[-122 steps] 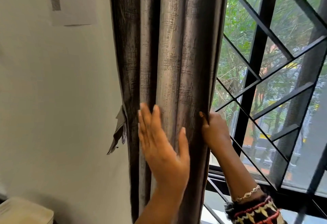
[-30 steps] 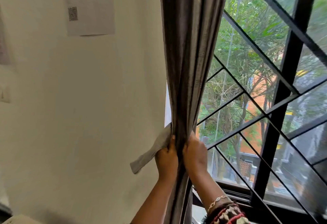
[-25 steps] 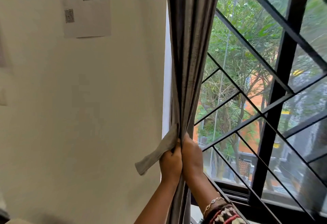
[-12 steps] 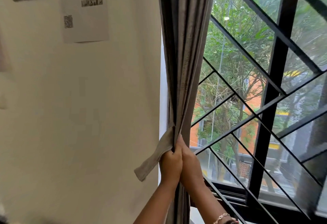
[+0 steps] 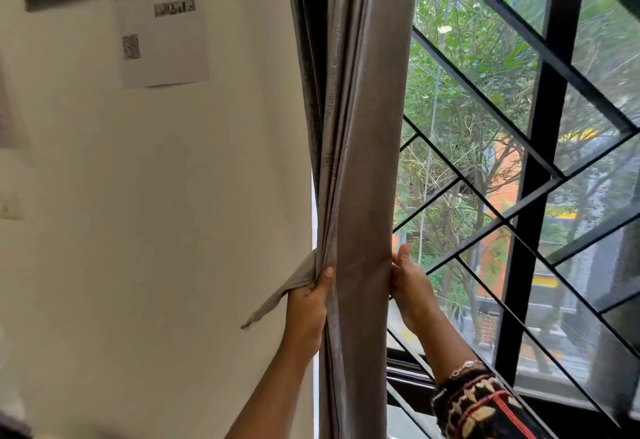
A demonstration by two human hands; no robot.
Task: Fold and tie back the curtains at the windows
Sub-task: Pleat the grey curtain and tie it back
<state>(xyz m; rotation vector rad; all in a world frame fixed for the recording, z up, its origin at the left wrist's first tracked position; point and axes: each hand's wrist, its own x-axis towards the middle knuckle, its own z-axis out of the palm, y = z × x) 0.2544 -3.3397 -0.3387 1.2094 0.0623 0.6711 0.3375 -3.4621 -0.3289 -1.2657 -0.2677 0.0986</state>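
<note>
Curtain (image 5: 363,161) gathered; tying step. Our left hand (image 5: 306,310) pinches the tie-back (image 5: 287,291) to it; right hand (image 5: 414,289) at far edge, grip we cannot tell. Next: pass tie-back round.

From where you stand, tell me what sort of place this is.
Likely an upper-floor room in an office or institutional building: a printed notice with a QR code hangs on the wall, a grey curtain hangs beside a window grille, and treetops show outside.

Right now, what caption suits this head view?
Left hand and right hand grip the grey curtain; left holds the tieback.
</note>
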